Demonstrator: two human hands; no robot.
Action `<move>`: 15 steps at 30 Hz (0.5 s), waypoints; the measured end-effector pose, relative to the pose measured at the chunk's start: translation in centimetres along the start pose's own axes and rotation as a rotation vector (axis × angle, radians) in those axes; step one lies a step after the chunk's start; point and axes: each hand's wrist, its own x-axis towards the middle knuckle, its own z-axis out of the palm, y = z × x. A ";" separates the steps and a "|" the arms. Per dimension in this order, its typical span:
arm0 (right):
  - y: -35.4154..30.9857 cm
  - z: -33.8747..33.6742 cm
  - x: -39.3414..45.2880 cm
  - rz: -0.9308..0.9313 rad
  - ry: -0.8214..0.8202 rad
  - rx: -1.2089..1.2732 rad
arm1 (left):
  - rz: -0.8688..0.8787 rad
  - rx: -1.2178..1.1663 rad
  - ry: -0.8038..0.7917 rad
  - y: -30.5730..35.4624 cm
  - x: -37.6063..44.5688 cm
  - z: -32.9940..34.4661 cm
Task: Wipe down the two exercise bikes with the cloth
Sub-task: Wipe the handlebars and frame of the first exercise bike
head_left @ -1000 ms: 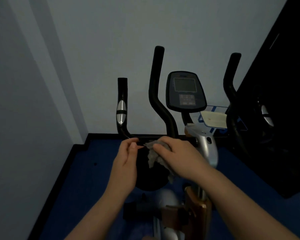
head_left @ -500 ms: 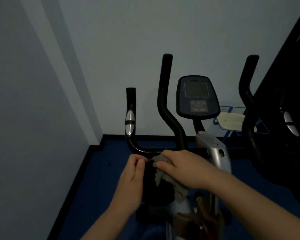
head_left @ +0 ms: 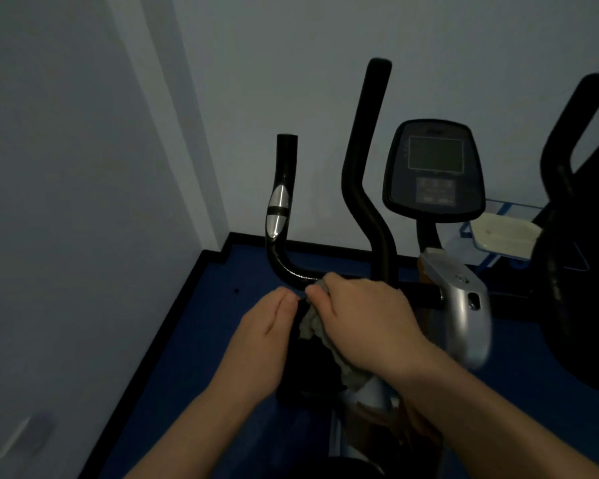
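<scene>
Both hands stay at the handlebar [head_left: 325, 276]: right hand [head_left: 363, 319] grips cloth [head_left: 312, 323], left hand [head_left: 267, 326] pinches beside it.

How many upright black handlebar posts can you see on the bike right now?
3: a short post with a silver grip sensor at left, a tall curved post just left of the console, and another at the right edge. More may be hidden out of frame.

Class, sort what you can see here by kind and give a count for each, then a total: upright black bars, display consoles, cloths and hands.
Upright black bars: 3
Display console: 1
Cloth: 1
Hands, left hand and right hand: 2
Total: 7
</scene>
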 end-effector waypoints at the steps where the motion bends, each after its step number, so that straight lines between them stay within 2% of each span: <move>1: -0.1 0.1 -0.1 0.018 -0.005 0.020 | 0.006 0.049 0.002 0.2 0.0 -0.1; 5: 0.0 -0.4 -0.8 0.068 0.003 0.037 | 0.156 0.396 0.030 0.9 -0.1 -0.4; 8: -0.5 -1.3 -1.4 0.047 -0.031 -0.044 | 0.188 0.453 0.036 1.1 0.0 -0.5; 11: -0.7 -1.8 -1.1 -0.116 0.079 -0.178 | 0.192 0.481 0.025 0.8 0.0 -0.5; 13: -0.9 -2.0 0.2 -0.181 -0.020 -0.266 | 0.193 0.480 0.018 0.7 0.3 -0.6; 14: -1.2 -2.1 0.6 -0.173 -0.042 -0.291 | 0.196 0.476 0.011 0.7 0.4 -0.7; 15: -1.5 -2.2 0.4 -0.085 -0.039 -0.264 | 0.203 0.478 0.002 0.6 0.5 -0.7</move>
